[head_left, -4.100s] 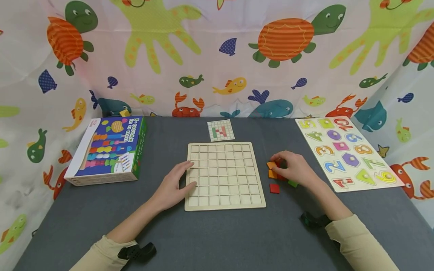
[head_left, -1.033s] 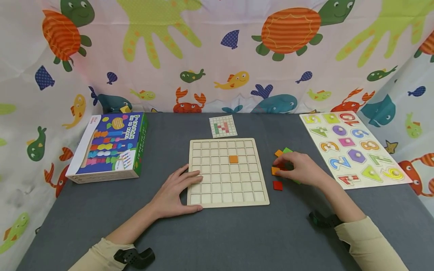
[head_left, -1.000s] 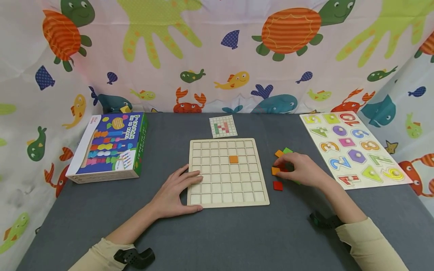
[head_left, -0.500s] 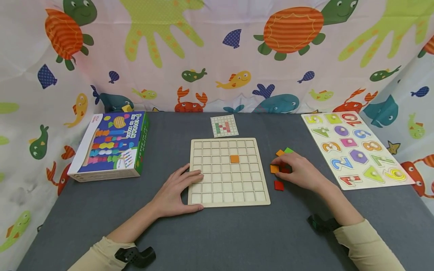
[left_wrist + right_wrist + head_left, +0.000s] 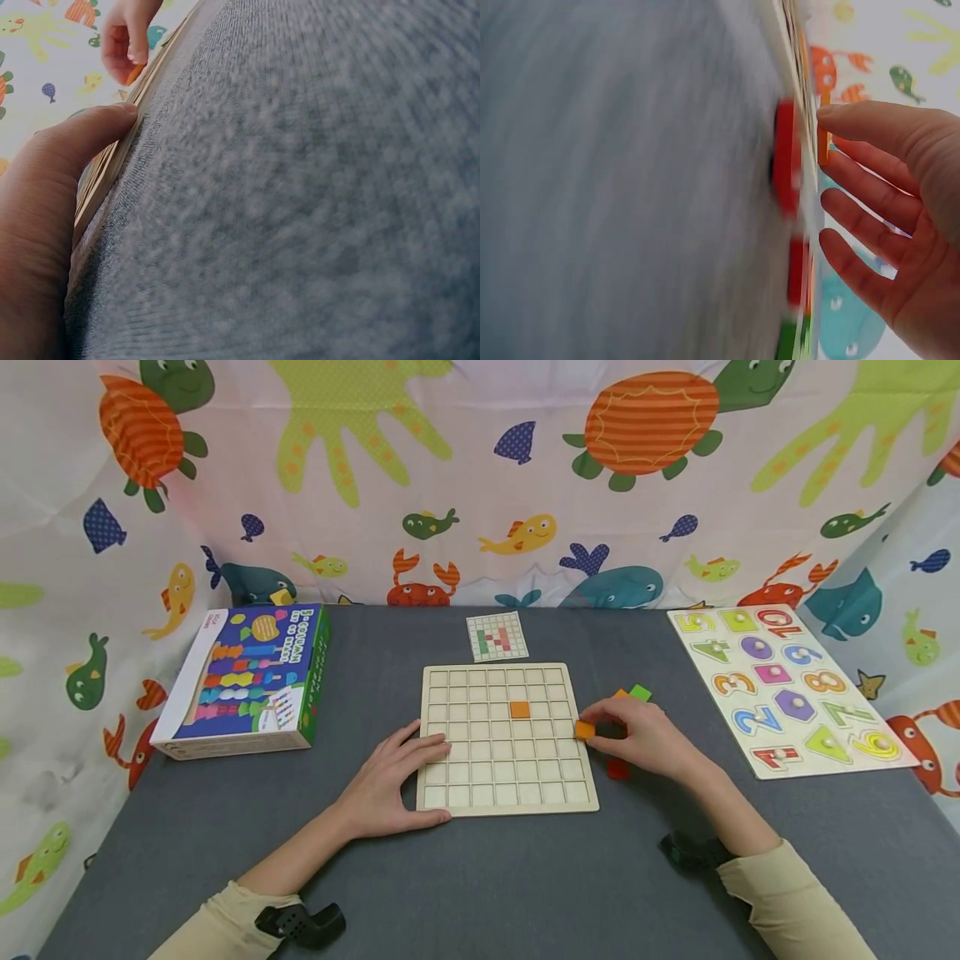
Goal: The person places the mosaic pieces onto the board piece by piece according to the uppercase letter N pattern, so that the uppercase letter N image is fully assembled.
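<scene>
My right hand (image 5: pixel 637 735) pinches an orange square tile (image 5: pixel 585 730) between thumb and fingers, over the right edge of the wooden grid board (image 5: pixel 480 774). In the right wrist view the orange tile (image 5: pixel 823 139) stands on edge at the thumb tip. Another orange tile (image 5: pixel 520 710) lies in a cell of the board's upper part. My left hand (image 5: pixel 390 781) rests at the board's left edge, fingers spread on the rim and thumb at the lower corner. The left wrist view shows its thumb (image 5: pixel 90 135) against the board's edge.
Beside the board lie a red tile (image 5: pixel 618 769), a green tile (image 5: pixel 640 692) and more tiles partly behind my right hand. A small pattern card (image 5: pixel 497 637) lies behind the board. A game box (image 5: pixel 240 685) stands left, a number puzzle board (image 5: pixel 787 693) right.
An orange tile has come to lie in a board cell. My right hand has since picked a second orange tile from the pile and moved left to the board's edge.
</scene>
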{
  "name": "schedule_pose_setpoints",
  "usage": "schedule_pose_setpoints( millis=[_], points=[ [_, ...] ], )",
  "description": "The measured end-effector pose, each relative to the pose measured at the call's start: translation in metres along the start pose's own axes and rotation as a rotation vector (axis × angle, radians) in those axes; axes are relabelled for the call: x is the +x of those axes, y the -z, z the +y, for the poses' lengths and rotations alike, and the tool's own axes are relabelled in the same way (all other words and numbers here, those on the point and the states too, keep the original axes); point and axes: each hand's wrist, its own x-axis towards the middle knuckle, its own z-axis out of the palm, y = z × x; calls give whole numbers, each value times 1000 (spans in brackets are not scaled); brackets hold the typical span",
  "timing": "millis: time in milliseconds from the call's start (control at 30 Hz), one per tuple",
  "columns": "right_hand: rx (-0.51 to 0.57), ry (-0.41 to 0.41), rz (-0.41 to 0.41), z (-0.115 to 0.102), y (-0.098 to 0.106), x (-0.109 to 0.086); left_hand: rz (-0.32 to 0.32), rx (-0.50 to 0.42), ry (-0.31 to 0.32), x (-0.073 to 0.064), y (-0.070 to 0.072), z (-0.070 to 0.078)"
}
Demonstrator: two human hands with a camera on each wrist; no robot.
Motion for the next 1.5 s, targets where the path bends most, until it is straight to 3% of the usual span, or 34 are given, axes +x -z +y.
schedule_pose_setpoints(
  millis=[267,433,633,800,933,1067,1300,1500],
  points=[
    [97,-9,-37,-31,-22,31,-14,4,5,0,1,0],
    [85,38,-63,-40,-34,46,-11,5,-1,0,1,-1],
    [56,81,-48,-44,-40,54,-10,11,-4,-1,0,-1],
    [78,72,-40,-45,-40,53,-12,11,2,-1,1,0],
    [138,21,-34,-44,-39,51,-11,13,0,-1,1,0],
    [142,-26,25,-34,-33,44,-7,12,-1,0,1,0],
    [-24,-155,111,-7,-9,24,-2,7,2,-1,0,0],
    [-132,-327,113,15,15,10,16,-1,-15,-1,-1,-1]
  ],
)
